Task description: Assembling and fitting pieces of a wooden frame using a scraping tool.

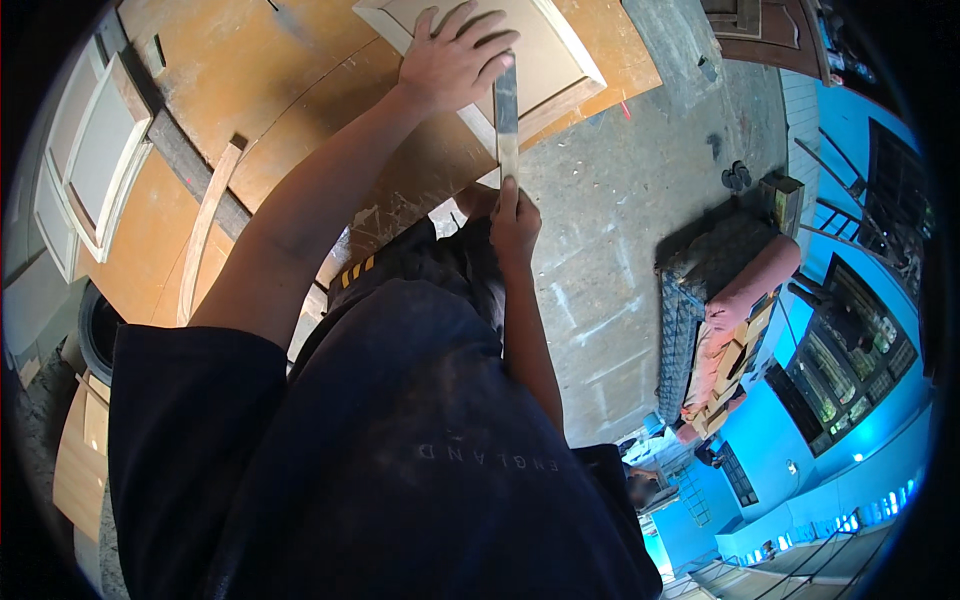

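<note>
Dark shirt (400, 450) below, left hand (455, 60) fingers splayed flat on panel (560, 60), right hand (513, 222) fingers pinching flat strip (507, 115).

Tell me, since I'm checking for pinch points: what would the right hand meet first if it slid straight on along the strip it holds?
The right hand points up the narrow grey flat strip. It would likely first meet the left hand pressing the beige framed wooden panel, though depth is unclear.

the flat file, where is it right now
In the head view the flat file runs up the top centre, its lower end pinched in the right hand and its upper part lying across the framed wooden panel, beside the left hand.
</note>
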The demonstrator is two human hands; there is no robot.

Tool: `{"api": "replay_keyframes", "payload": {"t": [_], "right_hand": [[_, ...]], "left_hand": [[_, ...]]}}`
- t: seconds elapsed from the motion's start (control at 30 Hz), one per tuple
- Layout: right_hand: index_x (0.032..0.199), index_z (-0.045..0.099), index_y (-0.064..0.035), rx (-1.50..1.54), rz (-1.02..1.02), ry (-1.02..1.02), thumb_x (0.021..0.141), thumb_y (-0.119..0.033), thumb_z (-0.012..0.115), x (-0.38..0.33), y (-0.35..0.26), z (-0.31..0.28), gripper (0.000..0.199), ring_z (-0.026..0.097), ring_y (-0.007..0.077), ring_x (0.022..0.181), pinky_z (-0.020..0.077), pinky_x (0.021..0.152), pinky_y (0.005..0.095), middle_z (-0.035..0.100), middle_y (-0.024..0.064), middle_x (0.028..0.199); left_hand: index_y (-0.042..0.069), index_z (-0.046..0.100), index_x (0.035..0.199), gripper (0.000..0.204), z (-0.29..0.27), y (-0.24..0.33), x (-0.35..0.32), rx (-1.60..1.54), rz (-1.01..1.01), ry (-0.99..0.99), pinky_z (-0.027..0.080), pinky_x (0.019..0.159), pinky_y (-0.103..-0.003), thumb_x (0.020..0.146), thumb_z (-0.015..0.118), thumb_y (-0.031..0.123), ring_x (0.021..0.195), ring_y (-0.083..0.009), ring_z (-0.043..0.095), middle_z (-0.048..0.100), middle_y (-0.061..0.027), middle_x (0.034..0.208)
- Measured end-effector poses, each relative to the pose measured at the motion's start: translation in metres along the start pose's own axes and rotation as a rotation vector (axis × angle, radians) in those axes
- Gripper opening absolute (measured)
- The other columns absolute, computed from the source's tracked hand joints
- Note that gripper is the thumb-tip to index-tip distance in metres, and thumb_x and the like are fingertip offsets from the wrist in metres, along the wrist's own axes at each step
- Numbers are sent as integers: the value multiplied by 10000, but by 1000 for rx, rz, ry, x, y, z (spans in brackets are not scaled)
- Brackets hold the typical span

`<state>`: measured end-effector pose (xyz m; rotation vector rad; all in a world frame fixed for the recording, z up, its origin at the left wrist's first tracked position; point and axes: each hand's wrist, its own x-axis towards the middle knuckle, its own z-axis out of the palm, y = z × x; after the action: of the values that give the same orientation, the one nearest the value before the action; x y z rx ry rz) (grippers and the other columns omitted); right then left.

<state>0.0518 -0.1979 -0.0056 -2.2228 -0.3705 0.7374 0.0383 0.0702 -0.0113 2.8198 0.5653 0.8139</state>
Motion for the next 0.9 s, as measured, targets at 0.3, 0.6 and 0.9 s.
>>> {"api": "replay_keyframes", "payload": {"t": [0.3, 0.6, 0.9], "right_hand": [[826, 647, 9, -26, 144, -56, 1037, -382, 505, -59, 25, -17, 466, 568, 294, 637, 442, 581, 416, 591, 162, 702], [841, 640, 34, -12, -27, 47, 1039, -374, 502, -29, 10, 10, 474, 567, 305, 597, 439, 571, 422, 580, 152, 629], [728, 559, -37, 16, 102, 50, 1054, -443, 473, -21, 26, 15, 528, 453, 103, 459, 349, 439, 305, 480, 40, 553]], "left_hand": [[78, 555, 1338, 521, -25, 10, 11, 80, -135, -80, 292, 1100, -555, 871, 643, 290, 1357, -310, 393, 501, -123, 1405], [74, 559, 1336, 517, 4, -2, -5, 123, -100, 79, 285, 1107, -559, 877, 628, 301, 1378, -321, 376, 486, -134, 1431], [65, 568, 1323, 508, -17, 12, 7, 73, -169, -86, 281, 1108, -563, 879, 636, 303, 1368, -329, 386, 489, -138, 1425]]}}
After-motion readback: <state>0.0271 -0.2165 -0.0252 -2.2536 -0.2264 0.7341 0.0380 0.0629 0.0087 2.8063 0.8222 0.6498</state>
